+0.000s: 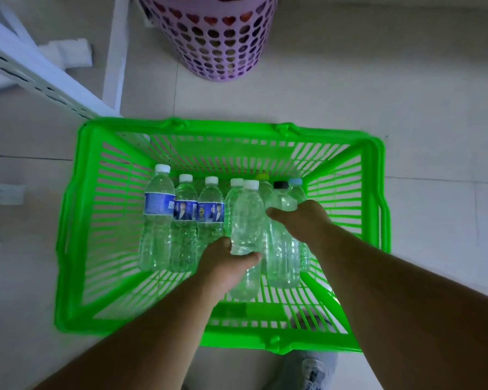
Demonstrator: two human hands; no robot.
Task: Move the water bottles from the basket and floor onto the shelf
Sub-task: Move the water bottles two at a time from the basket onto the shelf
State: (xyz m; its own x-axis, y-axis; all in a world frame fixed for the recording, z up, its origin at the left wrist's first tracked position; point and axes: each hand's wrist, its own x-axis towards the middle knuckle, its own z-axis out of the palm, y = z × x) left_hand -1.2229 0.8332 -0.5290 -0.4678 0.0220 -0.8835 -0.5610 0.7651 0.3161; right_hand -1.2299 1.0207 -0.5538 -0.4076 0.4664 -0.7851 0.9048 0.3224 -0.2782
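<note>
A pale tiled floor (378,80) fills the view. On it, at centre, sits a bright green plastic shopping basket (76,220) with slatted walls and base and its handles folded down along the rim. Part of a white metal shelf unit (34,68) with a slotted upright occupies the far left, its frame reaching down to the basket's far-left corner. A pink laundry basket (214,40) with heart-shaped holes stands on the floor beyond the green basket, far centre.

Two bare forearms enter from the near edge and reach into the green basket. The left hand (226,263) grips the lower end of a clear unlabelled bottle with a white cap (248,215), fingers and thumb curled round its base; the bottle is raised above the others and tilted, cap pointing far. The right hand (299,218) lies over the shoulder of a clear bottle with a black cap (282,249), thumb against its left side; the fingers are hidden behind the hand, so whether they close on it cannot be told.

Inside the basket, lying side by side with caps towards the far wall, from left: three blue-labelled water bottles (185,218) with white caps, another white-capped clear bottle (233,198), a green-capped bottle (263,178) mostly hidden, and a pale-blue-capped bottle (296,187) at far right.

A grey shoe (313,370) shows at the near edge.
</note>
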